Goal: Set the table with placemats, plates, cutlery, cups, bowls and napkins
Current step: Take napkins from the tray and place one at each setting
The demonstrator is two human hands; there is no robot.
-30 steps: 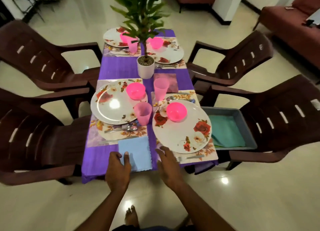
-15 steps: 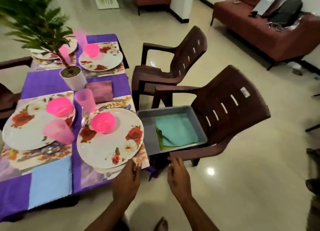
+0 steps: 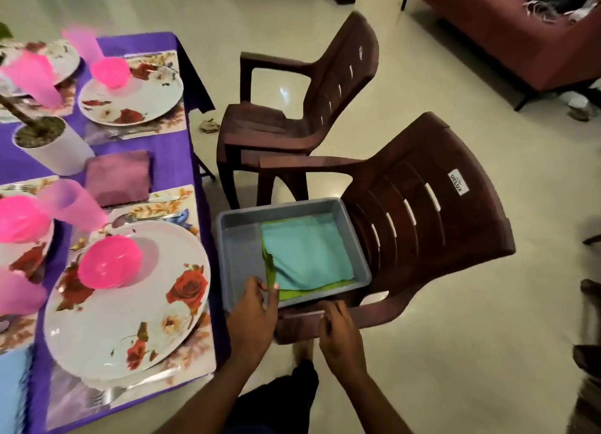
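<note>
A grey tray sits on the seat of the near brown chair. In it lies a teal napkin on top of a green napkin. My left hand pinches the lifted corner of the green napkin at the tray's near edge. My right hand hovers by the chair's front edge, fingers loosely curled, holding nothing. On the purple cloth, a floral plate carries a pink bowl; a fork lies on its placemat. A light blue napkin shows at the left edge.
A purple napkin, pink cups and a white plant pot stand mid-table. The far setting has a plate and bowl. A second brown chair stands behind; a sofa is at top right.
I have turned right from the table towards the chair. My left hand moved from the table edge into the tray and took hold of the green napkin's corner; the right hand followed alongside.
</note>
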